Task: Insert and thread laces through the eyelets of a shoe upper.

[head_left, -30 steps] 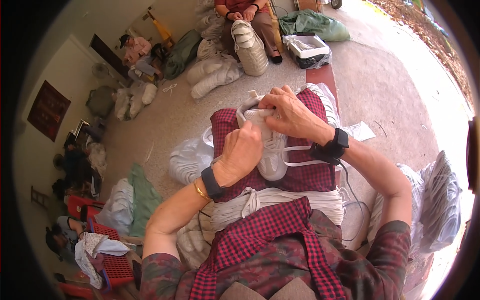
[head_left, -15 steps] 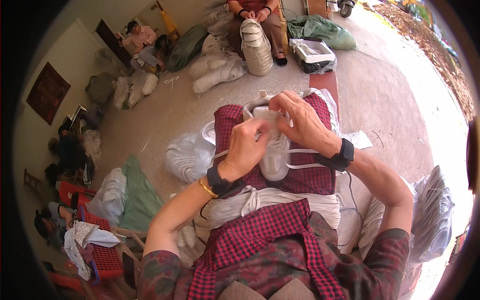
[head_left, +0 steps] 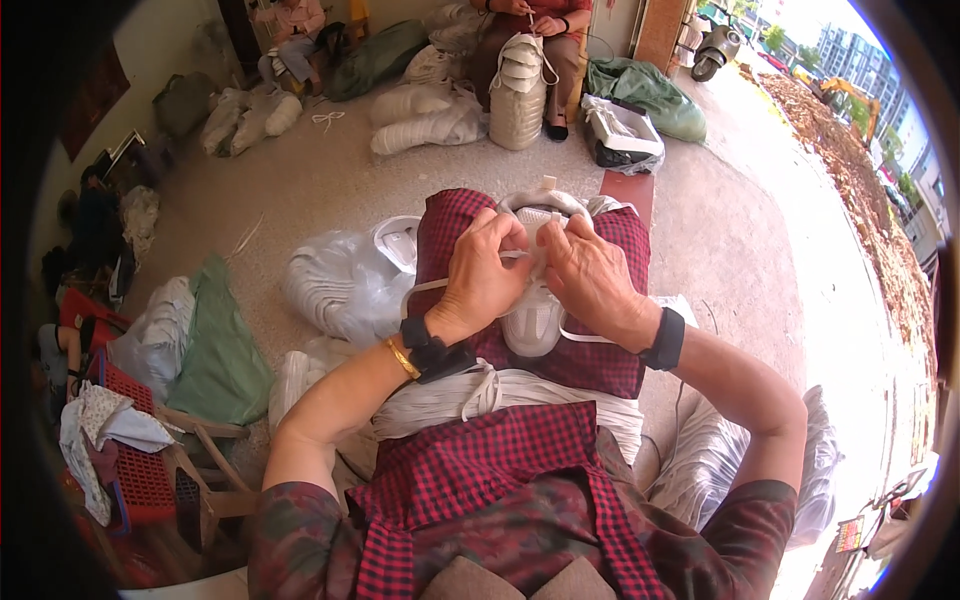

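Observation:
A white lace-up sneaker (head_left: 532, 330) lies on my checked lap, its toe toward me and its padded collar at the far end. Above its lacing my left hand (head_left: 485, 270) is closed, thumb and fingers pinching a white shoelace (head_left: 428, 287) that loops out to the left. My right hand (head_left: 592, 275) has its fingertips bent together at the sneaker's tongue, pinched on the lacing; a lace end trails from beneath it. The exact grip of the right fingertips is partly hidden. Across my lap, nearer me, lies a tied bundle of white laces (head_left: 520, 390).
Left of my knees sit a clear bag of white shoes (head_left: 335, 285) and another white shoe (head_left: 397, 243). A red basket (head_left: 140, 480) with cloth stands at lower left. Ahead, another person (head_left: 535, 25) handles a lace above a shoe stack (head_left: 517, 110). Bagged shoes (head_left: 700, 460) are on my right.
My right hand has come down from its raised position onto the lacing, and both hands are now close together. The view has tilted up and shifted. The person ahead has raised a lace.

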